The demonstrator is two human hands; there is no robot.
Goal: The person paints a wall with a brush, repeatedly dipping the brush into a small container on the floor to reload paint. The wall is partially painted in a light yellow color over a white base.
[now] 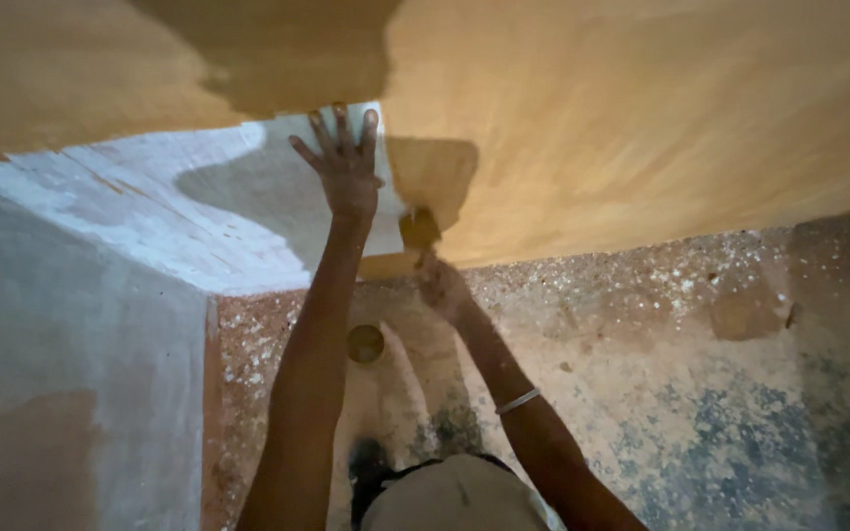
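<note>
The person is spreading a yellow coat (641, 128) over a white wall (150, 216), and the work looks well along: most of the wall in view is already yellow, with a white patch left at the wall's left side and lower edge. The left hand (344, 162) is flat against the wall with fingers splayed wide, holding nothing, braced right at the border between white and yellow. The right hand (442, 285) is closed around a small applicator (419, 228), likely a brush or pad, its head touching the wall at the lower edge of the yellow area, just beside the left wrist. A small round container (366, 343) sits on the speckled floor (641, 324) below, between the arms. The next stroke would seem to call for carrying the applicator leftward into the white, keeping an even edge.
</note>
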